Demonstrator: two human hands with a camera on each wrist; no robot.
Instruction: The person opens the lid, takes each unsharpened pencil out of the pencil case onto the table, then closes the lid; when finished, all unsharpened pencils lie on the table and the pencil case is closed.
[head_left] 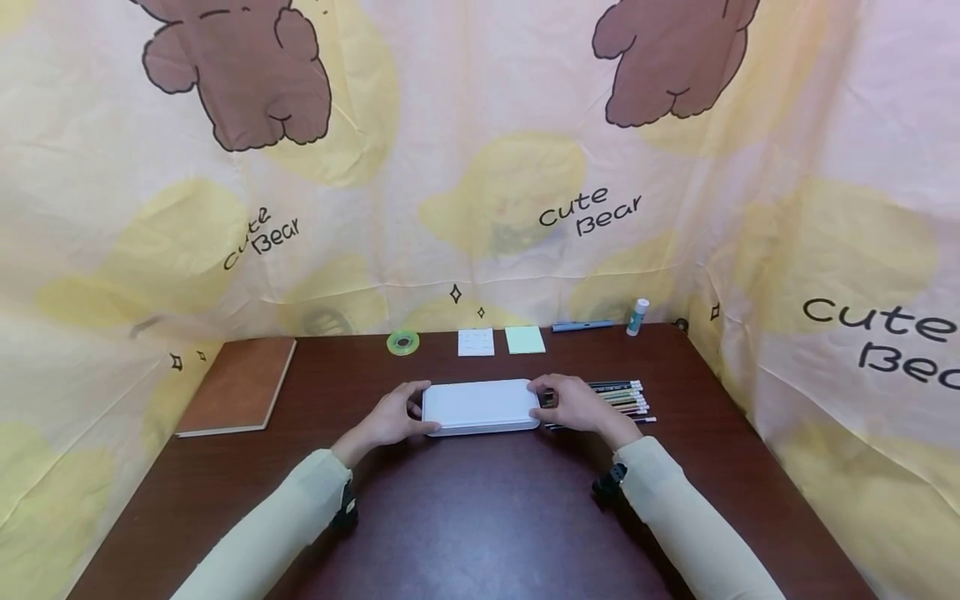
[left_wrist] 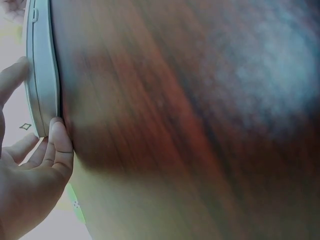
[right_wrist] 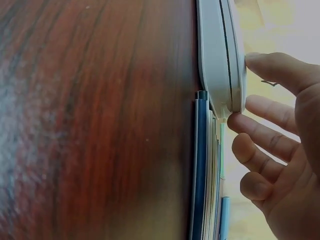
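A white pencil case lies flat in the middle of the table, its lid down. At its left end my left hand holds it, thumb on the near edge and fingers round the end. My right hand holds the opposite end by the lid's rim, as the right wrist view shows, with thumb and fingertips touching it. Several pencils lie side by side just right of the case, partly behind the right hand. In the left wrist view a small clasp shows on the case's side.
A brown notebook lies at the far left. Along the back edge are a green tape roll, a white note pad, a pale green note pad, a blue pen and an upright glue stick. Printed cloth hangs behind.
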